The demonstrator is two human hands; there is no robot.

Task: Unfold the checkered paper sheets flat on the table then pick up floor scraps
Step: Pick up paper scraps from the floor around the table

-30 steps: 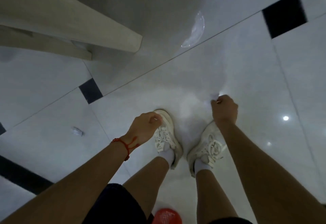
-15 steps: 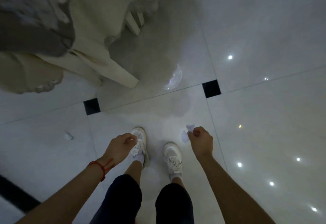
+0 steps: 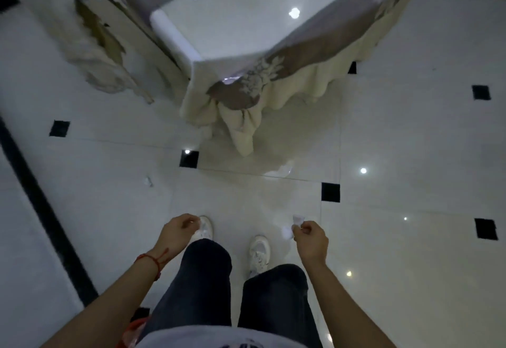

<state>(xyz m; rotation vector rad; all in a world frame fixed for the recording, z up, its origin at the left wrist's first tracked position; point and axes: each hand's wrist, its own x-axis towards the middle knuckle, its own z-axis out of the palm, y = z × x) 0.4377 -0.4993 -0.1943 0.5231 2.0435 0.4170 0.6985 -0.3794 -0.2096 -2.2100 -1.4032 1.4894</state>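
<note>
No readable writing. Right hand [image 3: 310, 239] pinches 2 white paper scraps [image 3: 293, 225]; left hand [image 3: 178, 231] curled, contents unclear. Third scrap [image 3: 148, 181] on floor [image 3: 410, 128], 10 o'clock.

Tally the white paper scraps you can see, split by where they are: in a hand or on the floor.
In the right hand: 2 scraps, one above the fingers, one beside them.
On the floor: 1 scrap, left of the feet.
In the left hand: cannot tell; its fingers are curled, nothing clear shows.
Total: 3
</note>
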